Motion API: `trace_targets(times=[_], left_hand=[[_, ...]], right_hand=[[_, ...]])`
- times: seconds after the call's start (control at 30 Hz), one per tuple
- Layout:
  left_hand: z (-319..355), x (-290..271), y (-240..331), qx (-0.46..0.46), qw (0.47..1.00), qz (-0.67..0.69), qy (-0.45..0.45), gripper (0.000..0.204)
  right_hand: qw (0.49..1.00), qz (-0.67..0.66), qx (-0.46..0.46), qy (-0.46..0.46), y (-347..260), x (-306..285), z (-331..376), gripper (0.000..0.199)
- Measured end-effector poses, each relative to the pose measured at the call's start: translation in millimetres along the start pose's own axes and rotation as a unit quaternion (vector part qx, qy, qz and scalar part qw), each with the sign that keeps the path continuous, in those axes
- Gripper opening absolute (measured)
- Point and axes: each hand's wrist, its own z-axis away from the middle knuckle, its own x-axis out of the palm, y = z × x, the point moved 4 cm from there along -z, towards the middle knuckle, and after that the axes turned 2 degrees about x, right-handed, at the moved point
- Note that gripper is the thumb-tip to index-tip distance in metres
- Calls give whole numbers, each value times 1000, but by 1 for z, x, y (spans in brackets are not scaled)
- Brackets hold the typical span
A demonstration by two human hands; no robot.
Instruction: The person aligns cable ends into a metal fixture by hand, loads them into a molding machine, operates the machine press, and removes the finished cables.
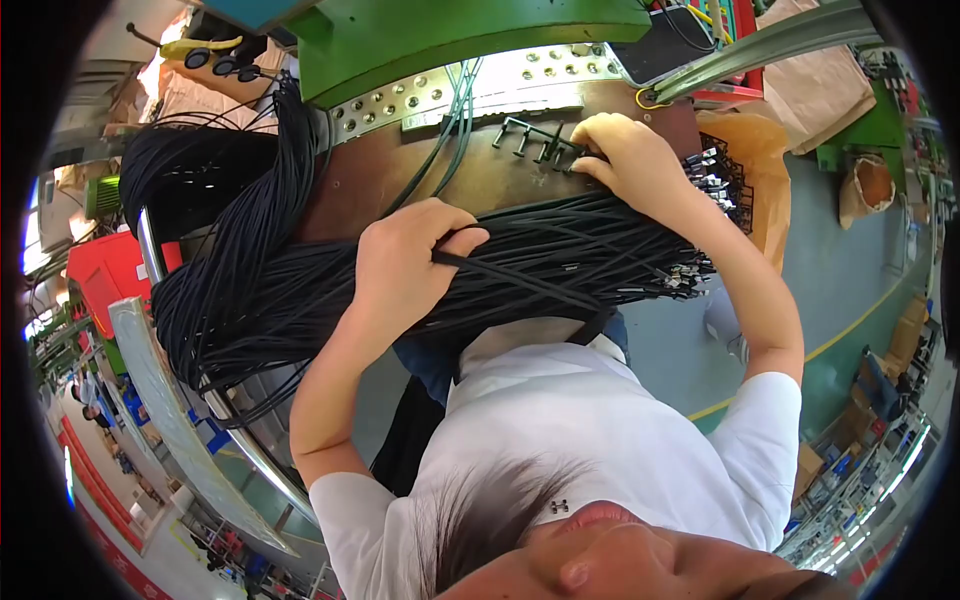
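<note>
A big bundle of black cables [560, 265] lies across the person's lap, right in front of the white shirt. Everything here is told from that bundle.

On top of the bundle, near its middle, the left hand [405, 262] is curled shut. Its fingers [455, 243] pinch one single black cable [520, 280] that runs along the top of the others toward the bundle's right end.

At the right end, the cables finish in small metal plugs [685, 275]. These look hard and pokey, so they are probably not a good place to grab.

To the left, the bundle bends up and hangs over a shiny metal rail [235, 430].

Just past the bundle, farther from the person, is a brown work plate [400, 175]. The right hand [630, 155] rests there with bent fingers on a row of little dark slots [530, 138]. I cannot tell if it holds anything.

Behind the plate stands a green machine [430, 40].

The whole bundle looks heavy and floppy. One cable looks light, bendy and smooth, and might slip. Holding it near its plug end should give more control.
</note>
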Motion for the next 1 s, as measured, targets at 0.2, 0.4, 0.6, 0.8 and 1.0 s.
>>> trace_targets(times=[0.2,0.4,0.6,0.8,1.0], left_hand=[[-48,43,69,77,984,-107,-122,13],[-121,116,112,243,936,83,-240,23],[-38,86,98,-259,610,723,-194,28],[7,90,61,-248,655,713,23,23],[9,78,40,-247,572,779,76,22]], right_hand=[[993,50,86,57,15,-110,44,20],[970,165,100,149,21,-139,80,21],[994,-94,58,15,10,-89,19,22],[985,118,-109,65,-14,27,-63,26],[980,51,-190,23,-27,34,-55,26]])
